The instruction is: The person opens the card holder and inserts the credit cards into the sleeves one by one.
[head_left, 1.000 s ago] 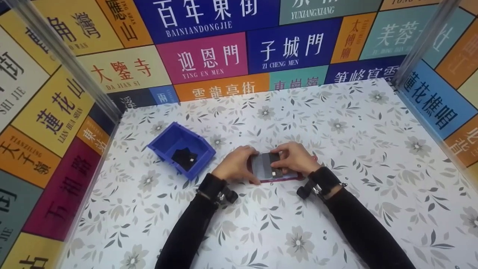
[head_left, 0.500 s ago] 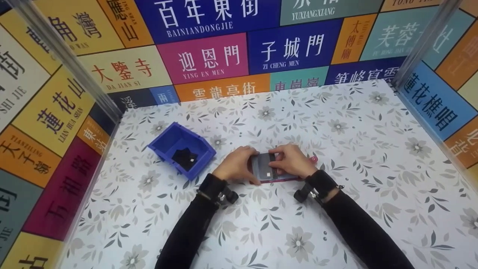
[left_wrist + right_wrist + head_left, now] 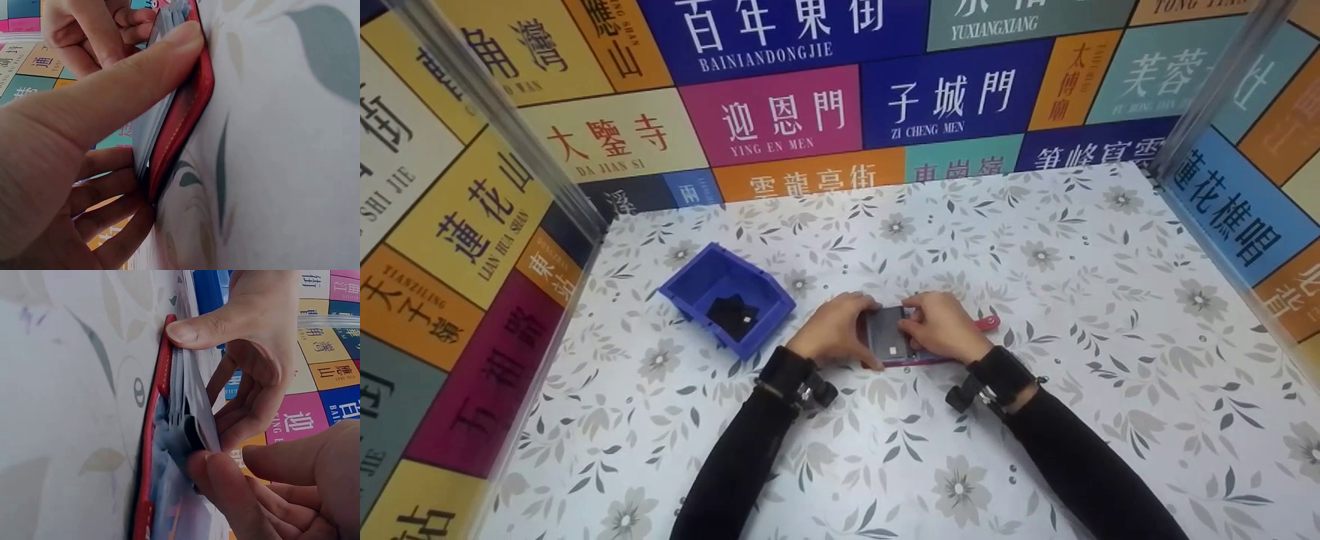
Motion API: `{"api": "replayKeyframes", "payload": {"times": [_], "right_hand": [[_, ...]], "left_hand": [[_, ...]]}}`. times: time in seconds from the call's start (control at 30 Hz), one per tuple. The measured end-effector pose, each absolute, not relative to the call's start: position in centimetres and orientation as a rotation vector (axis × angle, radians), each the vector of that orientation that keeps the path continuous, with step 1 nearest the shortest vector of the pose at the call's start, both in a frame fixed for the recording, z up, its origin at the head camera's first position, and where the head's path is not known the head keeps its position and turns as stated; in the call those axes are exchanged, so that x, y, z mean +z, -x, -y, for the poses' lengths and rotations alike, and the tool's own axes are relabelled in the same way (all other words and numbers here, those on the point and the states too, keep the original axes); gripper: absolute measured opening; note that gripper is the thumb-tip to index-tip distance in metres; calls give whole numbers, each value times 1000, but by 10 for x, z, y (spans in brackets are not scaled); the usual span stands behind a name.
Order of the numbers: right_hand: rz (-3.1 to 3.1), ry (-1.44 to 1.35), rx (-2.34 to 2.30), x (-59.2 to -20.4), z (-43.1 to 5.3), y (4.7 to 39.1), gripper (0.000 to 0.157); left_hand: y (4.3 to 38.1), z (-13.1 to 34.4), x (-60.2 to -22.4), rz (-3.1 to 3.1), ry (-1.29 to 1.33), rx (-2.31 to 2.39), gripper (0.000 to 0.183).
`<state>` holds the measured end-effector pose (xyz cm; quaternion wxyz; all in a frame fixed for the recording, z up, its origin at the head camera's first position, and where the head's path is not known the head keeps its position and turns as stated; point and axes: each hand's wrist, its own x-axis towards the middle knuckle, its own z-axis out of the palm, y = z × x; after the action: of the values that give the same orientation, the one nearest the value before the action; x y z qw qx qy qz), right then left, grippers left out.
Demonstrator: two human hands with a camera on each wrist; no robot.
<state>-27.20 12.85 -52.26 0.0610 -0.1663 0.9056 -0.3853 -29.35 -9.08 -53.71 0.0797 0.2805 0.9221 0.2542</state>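
Observation:
A red card holder [image 3: 147, 455] with clear plastic sleeves [image 3: 154, 121] lies on the table, turned open. My left hand [image 3: 834, 328] grips its left end, thumb on the near edge and fingers along the far one. A dark card [image 3: 887, 330] with a small pale square lies mostly inside the top sleeve. At the card's right edge, my right hand [image 3: 949, 327] pinches with thumb and finger. The card's black edge shows beside those fingertips [image 3: 211, 464] in the right wrist view. A red strap [image 3: 988, 322] pokes out beyond the right hand.
A blue bin [image 3: 769, 319] stands to the left on the flower-patterned table [image 3: 960, 420], with several black cards [image 3: 729, 315] inside. Walls with coloured lettered panels [image 3: 780, 112] enclose the back and sides.
The dark card has slid left, deeper into the sleeve, and my right hand has shifted slightly left with it. My left hand keeps its grip on the card holder.

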Motion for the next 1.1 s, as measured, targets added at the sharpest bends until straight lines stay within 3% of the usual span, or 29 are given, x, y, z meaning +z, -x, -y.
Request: {"api": "replayKeyframes", "payload": {"times": [0.93,1.1], "right_hand": [[-2582,542,-1205,-511,-147,280,43],[-2646,675,-902,-513,-165,285,65]], "left_hand": [[294,92,-538,-2749,-798,786,95],[293,92,-537,-2739,-815,783,95]]}}
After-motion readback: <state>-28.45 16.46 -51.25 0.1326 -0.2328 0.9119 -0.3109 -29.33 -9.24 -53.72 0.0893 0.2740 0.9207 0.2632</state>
